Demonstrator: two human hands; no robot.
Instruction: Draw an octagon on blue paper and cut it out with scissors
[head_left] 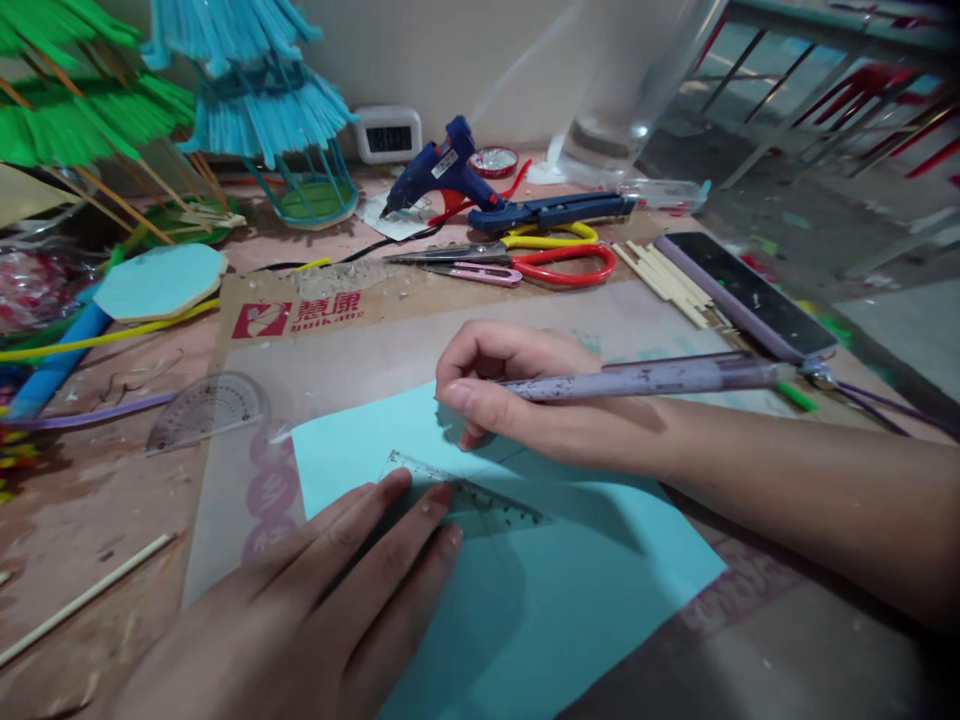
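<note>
Far left: one clear plastic half-round protractor (206, 408) lying flat on the worn tabletop (90, 520), one thin pale wooden stick (82, 598) nearer the edge. Left hand (315, 610) spread flat, palm down, fingers straight and released, gripping nothing, fingertips pressing one clear plastic ruler (469, 492) onto one smooth light-blue sheet of paper (540, 580). Sheet lying on brown printed cardboard (315, 340), ruler near its upper left part. Right hand (517, 395) curled, knuckles up, fingers pinched around one speckled purple pen (645, 378), barrel pointing right over the wrist, tip hidden under the fingers just above the ruler. Behind: one blue glue gun (442, 172), two scissors (547, 262), red-handled and yellow-handled. Right: one bundle of pale sticks (664, 280), one dark phone in a purple case (742, 292).
</note>
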